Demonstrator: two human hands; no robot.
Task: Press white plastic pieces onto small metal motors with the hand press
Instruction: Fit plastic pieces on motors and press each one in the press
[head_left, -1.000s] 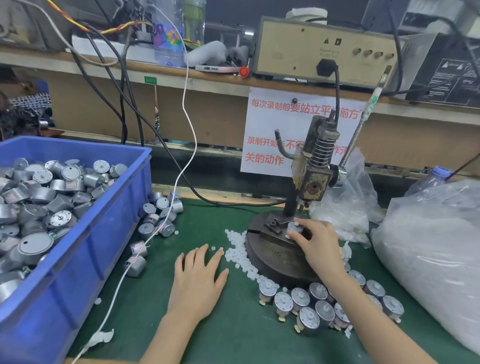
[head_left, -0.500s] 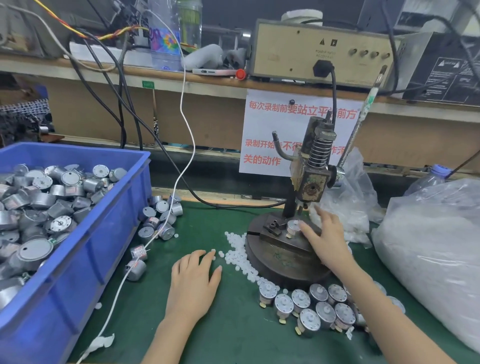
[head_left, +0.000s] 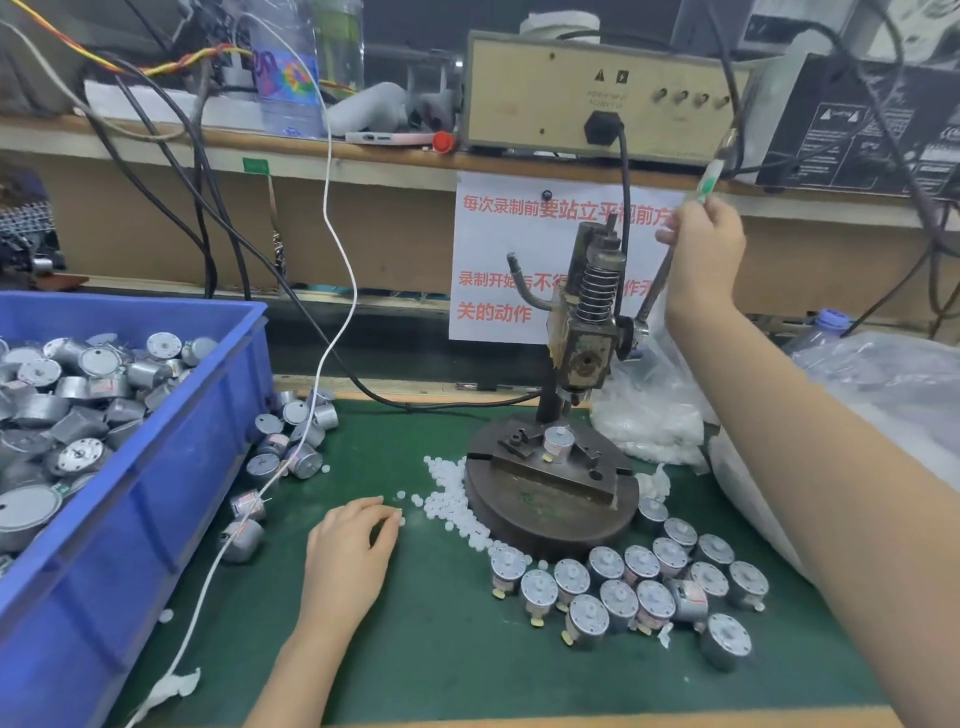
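Small silver metal motor (head_left: 558, 442) stands upright on the dark round base of the rusty hand press (head_left: 589, 332), frame centre, under the ram. Right hand (head_left: 704, 249) grips the thin metal lever (head_left: 655, 283), upper right. Left hand (head_left: 353, 540) rests on the green mat (head_left: 441, 649), lower centre, fingers curled, tips at the loose white plastic pieces (head_left: 452, 499); can't tell if it pinches one. Blue plastic bin (head_left: 156, 493) of motors at left.

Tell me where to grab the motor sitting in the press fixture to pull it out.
Probably pinch the motor by its round side wall, coming from the front. It stands upright, the press ram hangs right over it, and fixture blocks flank it.
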